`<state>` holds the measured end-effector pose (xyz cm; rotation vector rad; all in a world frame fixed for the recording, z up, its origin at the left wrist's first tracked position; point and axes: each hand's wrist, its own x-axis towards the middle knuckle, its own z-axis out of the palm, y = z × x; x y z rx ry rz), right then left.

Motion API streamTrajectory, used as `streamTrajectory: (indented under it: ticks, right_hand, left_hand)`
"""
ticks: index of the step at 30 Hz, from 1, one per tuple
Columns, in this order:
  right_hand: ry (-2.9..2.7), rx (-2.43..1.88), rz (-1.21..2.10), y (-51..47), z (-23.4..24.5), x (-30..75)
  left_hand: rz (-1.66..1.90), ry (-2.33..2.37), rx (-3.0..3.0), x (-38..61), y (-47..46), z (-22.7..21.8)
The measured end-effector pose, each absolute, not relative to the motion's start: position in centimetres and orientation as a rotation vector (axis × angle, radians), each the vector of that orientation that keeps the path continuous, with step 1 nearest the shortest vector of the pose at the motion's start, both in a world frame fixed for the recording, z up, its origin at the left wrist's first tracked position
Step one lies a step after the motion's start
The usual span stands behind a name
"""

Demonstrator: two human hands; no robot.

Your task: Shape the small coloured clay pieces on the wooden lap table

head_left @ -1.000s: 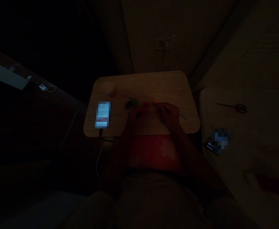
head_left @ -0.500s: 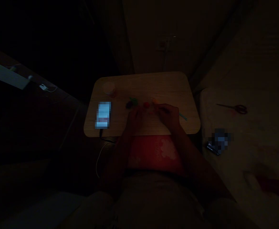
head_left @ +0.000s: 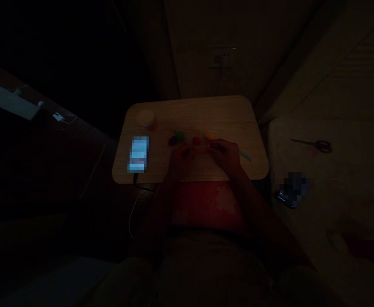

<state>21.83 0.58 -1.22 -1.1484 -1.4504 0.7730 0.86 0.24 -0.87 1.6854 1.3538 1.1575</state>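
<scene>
The room is very dark. My left hand and my right hand rest close together on a small wooden table, fingers curled toward a small orange piece between them. Whether they grip it is too dim to tell. Just beyond the hands lie a green and dark piece, a red piece and an orange piece. A thin green stick pokes out to the right of my right hand.
A lit phone lies at the table's left, with a small round container behind it. To the right, a pale surface holds scissors and a dark device. A wall socket sits behind the table.
My hands have shifted slightly and drawn a little apart over the small orange piece. Nothing else has moved.
</scene>
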Motion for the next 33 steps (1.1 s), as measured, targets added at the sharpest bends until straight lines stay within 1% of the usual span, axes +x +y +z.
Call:
streamTrajectory:
  ticks: [10, 16, 20, 27, 33]
  right_hand:
    - [-1.553, -1.171, 0.707, 0.5, -0.3, 21.8]
    - [-1.609, -1.208, 0.6, 0.5, 0.1, 22.1]
    - [-1.584, -1.236, 0.616, 0.5, -0.1, 22.3]
    - [-1.582, -1.089, 0.599, 0.8, -0.8, 22.1]
    - [-1.59, -1.063, 0.595, 0.9, -0.9, 22.0]
  left_hand:
    - [1.158, 1.338, 1.672, 1.1, 0.4, -1.1]
    - [1.128, 1.363, 1.673, 1.1, 0.3, -0.7]
    - [1.13, 1.366, 1.678, 1.1, 0.2, -0.7]
    - [1.175, 1.309, 1.671, 1.1, 0.3, -1.0]
    - [1.222, 1.282, 1.648, 1.0, 0.3, -0.7]
